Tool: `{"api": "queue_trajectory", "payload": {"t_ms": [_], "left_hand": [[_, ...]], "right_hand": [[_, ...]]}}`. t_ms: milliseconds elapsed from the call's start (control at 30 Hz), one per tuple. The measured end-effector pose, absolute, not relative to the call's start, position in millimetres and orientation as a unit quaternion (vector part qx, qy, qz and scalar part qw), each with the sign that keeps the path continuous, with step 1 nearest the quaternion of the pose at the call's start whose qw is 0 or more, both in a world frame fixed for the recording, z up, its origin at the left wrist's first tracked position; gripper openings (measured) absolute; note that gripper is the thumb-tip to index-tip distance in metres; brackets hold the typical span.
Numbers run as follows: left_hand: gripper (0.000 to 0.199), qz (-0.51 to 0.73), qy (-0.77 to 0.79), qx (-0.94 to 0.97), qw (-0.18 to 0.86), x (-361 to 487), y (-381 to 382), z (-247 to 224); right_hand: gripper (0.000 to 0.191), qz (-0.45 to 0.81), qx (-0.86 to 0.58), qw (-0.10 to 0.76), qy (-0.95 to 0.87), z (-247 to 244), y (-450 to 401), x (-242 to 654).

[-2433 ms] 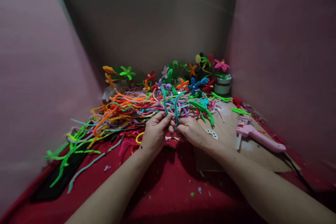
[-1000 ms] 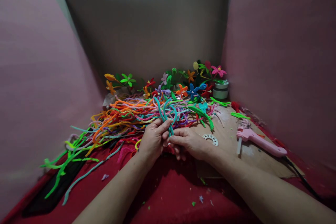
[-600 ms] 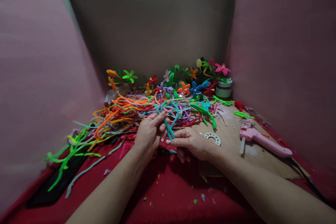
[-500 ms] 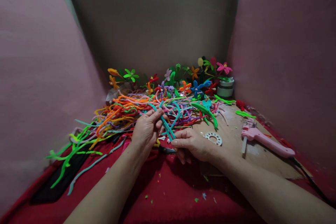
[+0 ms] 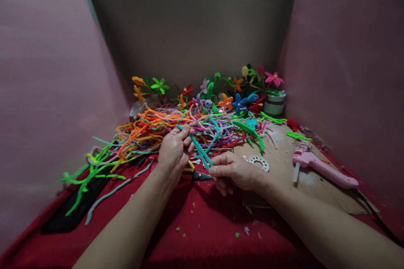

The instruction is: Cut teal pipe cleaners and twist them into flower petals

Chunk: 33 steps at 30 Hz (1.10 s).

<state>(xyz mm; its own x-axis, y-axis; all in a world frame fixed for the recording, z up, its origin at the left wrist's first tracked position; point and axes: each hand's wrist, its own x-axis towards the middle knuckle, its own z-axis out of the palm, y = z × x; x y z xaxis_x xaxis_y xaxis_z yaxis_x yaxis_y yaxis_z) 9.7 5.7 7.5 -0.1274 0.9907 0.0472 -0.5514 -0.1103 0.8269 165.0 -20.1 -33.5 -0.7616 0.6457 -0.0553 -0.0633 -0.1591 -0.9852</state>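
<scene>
Stretched between my two hands are teal pipe cleaners [image 5: 201, 151], lying close together on a slant. My left hand [image 5: 176, 147] pinches their upper end between thumb and fingers. At the lower end, my right hand [image 5: 232, 171] is closed on them with thumb and forefinger. One teal strand curves away to the right of the bunch. Just below the hands, scissors [image 5: 202, 175] with yellow handles lie on the red cloth [image 5: 195, 235]. Behind the hands spreads a heap of many-coloured pipe cleaners [image 5: 151, 124].
Pipe-cleaner flowers [image 5: 239, 104] stand along the back, some near a white pot [image 5: 274, 104]. To the right, a pink glue gun [image 5: 325, 168] and a white ring with holes [image 5: 263, 163] rest on cardboard [image 5: 280, 193]. Pink walls [image 5: 347, 71] rise on both sides.
My left hand has slid slightly left and its grip on the teal pipe cleaners has shifted. More of the scissors shows now. The whole view has moved a little.
</scene>
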Motion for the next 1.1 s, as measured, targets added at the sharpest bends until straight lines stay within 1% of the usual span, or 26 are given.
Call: {"api": "queue_trajectory", "payload": {"t_ms": [200,267,333,400,467,533,567,600,667,800,867,933,1000,1100], "left_hand": [[0.014,0.73,0.329,0.3,0.518,-10,16,15],[0.014,0.746,0.336,0.288,0.498,-17,21,16],[0.014,0.741,0.353,0.284,0.496,-20,23,16],[0.01,0.707,0.375,0.295,0.522,-16,20,14],[0.007,0.639,0.399,0.321,0.573,-8,11,13],[0.018,0.541,0.416,0.361,0.635,3,-1,12],[0.019,0.461,0.414,0.414,0.667,7,-6,11],[0.019,0.419,0.403,0.454,0.675,11,-11,11],[0.017,0.379,0.391,0.505,0.669,16,-16,9],[0.014,0.365,0.393,0.52,0.665,18,-15,5],[0.018,0.376,0.402,0.525,0.649,18,-12,2],[0.022,0.407,0.408,0.527,0.624,19,-11,-1],[0.023,0.431,0.402,0.519,0.619,20,-11,-3],[0.022,0.432,0.388,0.493,0.648,23,-11,-4]], "right_hand": [[0.025,0.69,-0.278,0.225,-0.629,-36,-20,165],[0.024,0.675,-0.292,0.253,-0.629,-36,-18,165],[0.024,0.668,-0.296,0.311,-0.608,-35,-16,166],[0.025,0.668,-0.288,0.37,-0.577,-32,-14,166],[0.026,0.674,-0.272,0.409,-0.552,-31,-13,167],[0.026,0.682,-0.26,0.424,-0.536,-32,-13,167],[0.025,0.687,-0.255,0.422,-0.534,-33,-13,167],[0.025,0.693,-0.251,0.414,-0.535,-34,-13,167],[0.025,0.707,-0.243,0.393,-0.535,-36,-12,168],[0.024,0.713,-0.246,0.363,-0.546,-36,-10,171],[0.023,0.699,-0.252,0.362,-0.563,-34,-9,171],[0.021,0.697,-0.251,0.377,-0.556,-34,-9,171],[0.022,0.724,-0.225,0.393,-0.52,-34,-9,170],[0.025,0.789,-0.169,0.382,-0.451,-39,-9,167]]}}
